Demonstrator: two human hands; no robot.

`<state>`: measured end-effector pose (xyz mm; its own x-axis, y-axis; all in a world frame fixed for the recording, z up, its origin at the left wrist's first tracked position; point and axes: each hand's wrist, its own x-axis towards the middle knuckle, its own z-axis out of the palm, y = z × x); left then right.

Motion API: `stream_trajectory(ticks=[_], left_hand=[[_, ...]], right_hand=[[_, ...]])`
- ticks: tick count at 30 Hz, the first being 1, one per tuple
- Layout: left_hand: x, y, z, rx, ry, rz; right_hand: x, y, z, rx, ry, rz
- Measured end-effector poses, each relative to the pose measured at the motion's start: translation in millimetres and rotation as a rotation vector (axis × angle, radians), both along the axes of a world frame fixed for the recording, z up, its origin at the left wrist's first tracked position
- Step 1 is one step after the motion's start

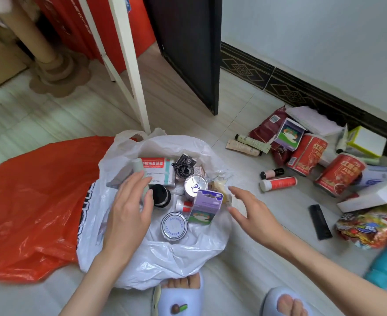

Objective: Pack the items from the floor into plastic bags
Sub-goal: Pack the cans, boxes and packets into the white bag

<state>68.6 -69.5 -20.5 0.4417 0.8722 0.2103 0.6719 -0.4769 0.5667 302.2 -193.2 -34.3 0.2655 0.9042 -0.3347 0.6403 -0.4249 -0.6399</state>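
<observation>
A white plastic bag (169,254) lies open on the floor before me, holding a medicine box (158,169), two silver cans (174,225), a black jar (161,196) and a purple carton (205,206). My left hand (128,210) is over the bag's left side, fingers around a pale green tube (140,169). My right hand (249,208) hovers at the bag's right rim, fingers spread and empty. An orange plastic bag (33,201) lies flat to the left. Loose items sit on the floor at right: red cans (338,174), a red-and-white tube (278,183), a black tube (321,222).
More items pile by the right wall: a snack pack (370,224), a teal bottle (386,267), white boxes (370,197), a notebook (313,119). A white frame leg (133,71) and dark door (188,46) stand behind the bag. My slippered feet (179,297) are below it.
</observation>
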Motion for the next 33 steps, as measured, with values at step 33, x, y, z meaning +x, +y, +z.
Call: stream_trajectory(ticks=[33], left_hand=[[273, -84, -120, -0.154, 0.48, -0.626]], right_hand=[[188, -204, -44, -0.016, 0.055, -1.571]])
